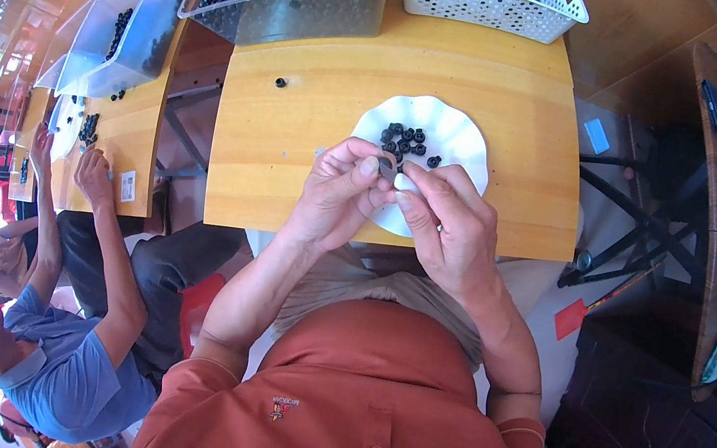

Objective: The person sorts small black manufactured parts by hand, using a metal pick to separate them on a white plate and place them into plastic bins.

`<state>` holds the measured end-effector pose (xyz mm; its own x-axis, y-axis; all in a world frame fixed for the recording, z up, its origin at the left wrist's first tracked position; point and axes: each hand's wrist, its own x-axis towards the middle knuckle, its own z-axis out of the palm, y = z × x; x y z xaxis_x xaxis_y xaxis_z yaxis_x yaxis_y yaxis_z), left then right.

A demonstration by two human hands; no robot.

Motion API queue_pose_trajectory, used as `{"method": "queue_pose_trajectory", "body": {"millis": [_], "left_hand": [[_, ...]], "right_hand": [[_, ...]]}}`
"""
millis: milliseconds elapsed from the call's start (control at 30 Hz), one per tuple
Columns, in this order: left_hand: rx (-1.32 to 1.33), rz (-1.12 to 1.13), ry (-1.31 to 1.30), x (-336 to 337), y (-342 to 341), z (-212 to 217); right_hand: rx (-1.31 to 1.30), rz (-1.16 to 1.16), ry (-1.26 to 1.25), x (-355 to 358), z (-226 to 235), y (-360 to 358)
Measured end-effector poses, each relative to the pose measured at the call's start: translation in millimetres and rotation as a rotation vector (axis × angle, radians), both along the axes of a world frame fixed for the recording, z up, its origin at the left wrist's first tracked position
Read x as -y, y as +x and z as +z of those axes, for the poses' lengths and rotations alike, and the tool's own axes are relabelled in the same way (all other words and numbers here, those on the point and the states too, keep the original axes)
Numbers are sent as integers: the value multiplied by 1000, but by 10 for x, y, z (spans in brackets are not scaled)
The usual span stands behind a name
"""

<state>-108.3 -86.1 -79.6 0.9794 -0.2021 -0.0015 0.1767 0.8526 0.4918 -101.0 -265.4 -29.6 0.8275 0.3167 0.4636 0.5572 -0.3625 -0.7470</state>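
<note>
My left hand [337,191] is closed in a pinch on a small dark round piece [387,169]. Close against it, my right hand [458,228] pinches a small white piece [404,182] between thumb and fingers. The two pieces meet or nearly meet; my fingertips hide exactly how. Both hands are over the near part of a white plate [471,139] with a wavy rim. Several small black ring-like parts [405,143] lie on the plate, just beyond my fingertips. One black part [434,161] sits apart from that group, to its right.
A clear bin [314,23] full of black parts and a white perforated basket [483,9] stand at the table's far edge. One loose black part [280,83] lies on the wooden table [268,146]. At left, another person [67,375] works at a second table with a bin [122,40].
</note>
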Motion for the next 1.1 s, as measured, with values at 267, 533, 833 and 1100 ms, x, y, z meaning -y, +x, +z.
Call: {"method": "queue_pose_trajectory", "body": {"millis": [267, 533, 833, 1100], "left_hand": [[27, 51, 81, -43, -90, 114], [144, 37, 187, -95, -89, 249], [53, 139, 499, -173, -62, -8], [279, 303, 1396, -214, 116, -6]], "right_hand": [[-42, 32, -4, 37, -6, 7], [-207, -77, 28, 201, 18, 120], [-231, -59, 55, 219, -34, 48], [-264, -89, 44, 316, -100, 23]]}}
